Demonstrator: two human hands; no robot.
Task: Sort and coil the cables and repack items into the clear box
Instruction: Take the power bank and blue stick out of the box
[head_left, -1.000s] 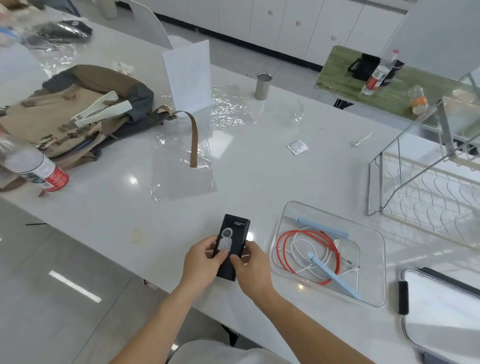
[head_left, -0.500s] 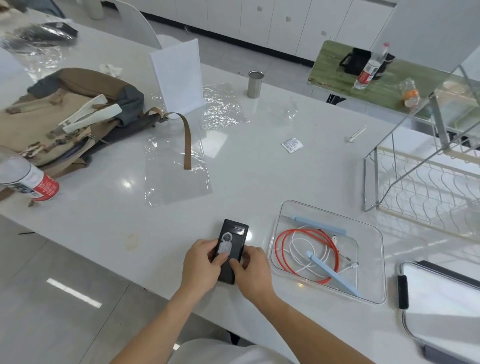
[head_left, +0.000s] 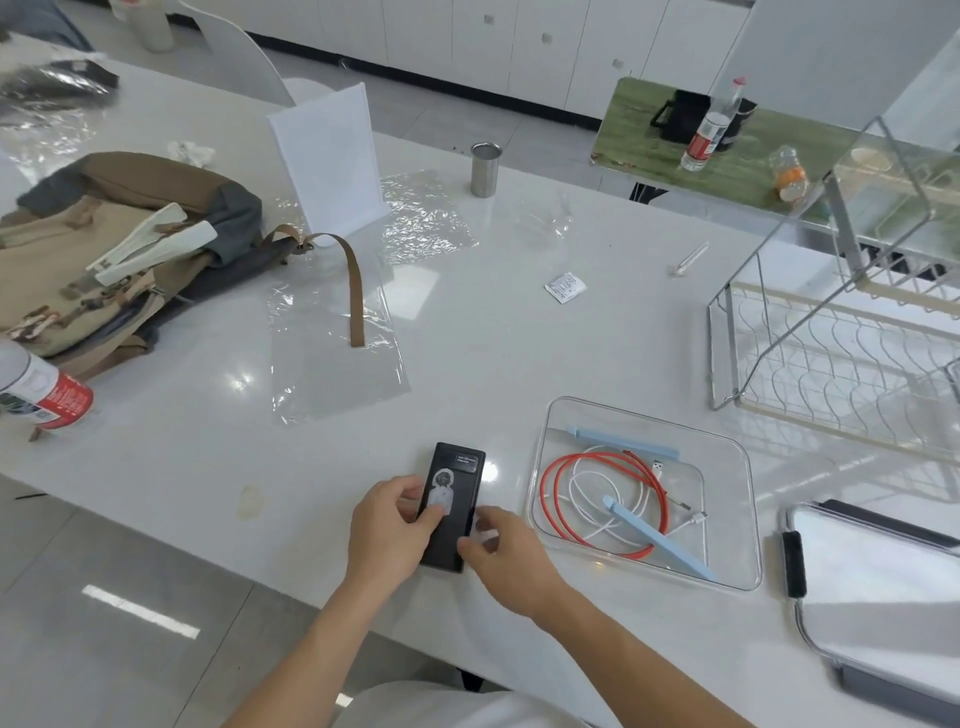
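Head cam, one moment: both hands on a black power bank (head_left: 451, 506) lying flat on the white table (head_left: 519, 332), near its front edge. Left hand (head_left: 387, 525) grips the device's left side, fingers curled under, thumb pressed on the pale sticker on its top face. Right hand (head_left: 498, 551) sits at the lower right corner, fingers curled against the edge; how firm that hold is I can't tell, the fingertips are blurred.

Clear box (head_left: 748, 499) is just right of the power bank, not touching it. Inside: red cable (head_left: 550, 514) coiled in loops, white cable (head_left: 608, 493) coiled within and over it, plus two light-blue strips (head_left: 660, 540), one along the far wall, one lying diagonally over the coils.

Box lid (head_left: 883, 582) with a black clip lies further right at the table edge. Wire dish rack (head_left: 841, 374) behind the box. Clear plastic bag (head_left: 332, 343) flat mid-table with a brown strap from the tan backpack (head_left: 104, 260) lying across it. Steel cup (head_left: 485, 169) upright further back. Bottle with red label (head_left: 41, 392) on its side at far left.
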